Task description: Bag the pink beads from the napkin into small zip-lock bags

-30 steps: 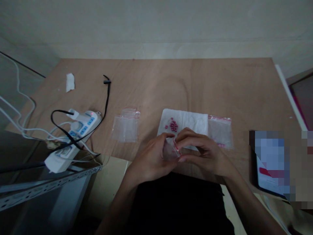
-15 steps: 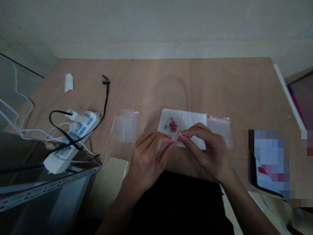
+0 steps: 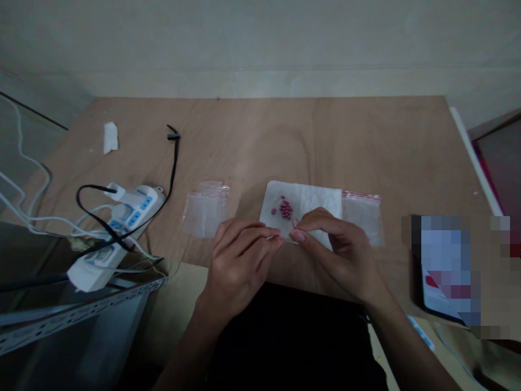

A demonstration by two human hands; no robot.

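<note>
My right hand (image 3: 345, 252) is closed in a pinch on a small clear zip bag, of which a thin red curved edge (image 3: 294, 222) shows at the fingertips. Just to its left, my left hand (image 3: 240, 260) has thumb and fingers pressed together; whatever they pinch is too small to make out. A narrow gap separates the fingertips of the two hands. Behind them, several small dark-pink beads (image 3: 285, 209) lie clustered on a white paper sheet (image 3: 317, 198), with a couple slightly apart. My right hand covers part of the sheet.
Clear zip bags (image 3: 207, 212) lie left of the sheet, and another clear bag (image 3: 368, 217) at its right. A power strip (image 3: 134, 214) with tangled cables stands at the left. A phone (image 3: 443, 271), partly blurred, lies on the right. A white scrap (image 3: 110, 137) sits far left.
My hands have drawn slightly apart; the left fingertips have come off the small bag, which stays at my right fingertips. The view has shifted a little.
</note>
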